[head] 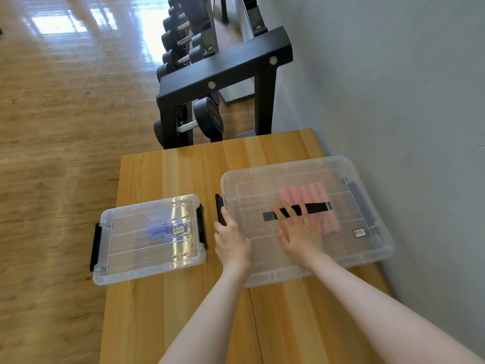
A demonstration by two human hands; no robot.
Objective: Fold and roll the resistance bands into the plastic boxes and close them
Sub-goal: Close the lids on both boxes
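The left hand [232, 243] curls its fingers on the black latch [220, 209] at the left end of the large box [367, 248]; how firmly it grips I cannot tell, since the fingertips are hidden behind the latch. The right hand [301, 232] lies flat on the large lid [252, 185], fingers straight and spread, holding nothing.

The large box is clear plastic with its lid on, sitting at the right of the wooden table [170, 174], close to the wall [393, 88]. Through the lid shows a pink band [309, 195], folded or rolled into ridges, crossed by a black strap [315, 208]. The right fingers cover part of both. Something dark purple shows dimly at the box's far right end, too blurred to name.

The small box [110, 269] lies closed at the left, apart from the large one, with black latches at both ends. Inside it is a purple band [157, 231], partly lost in glare on the lid.

A dumbbell rack [223, 67] stands beyond the table, its far end cut off.
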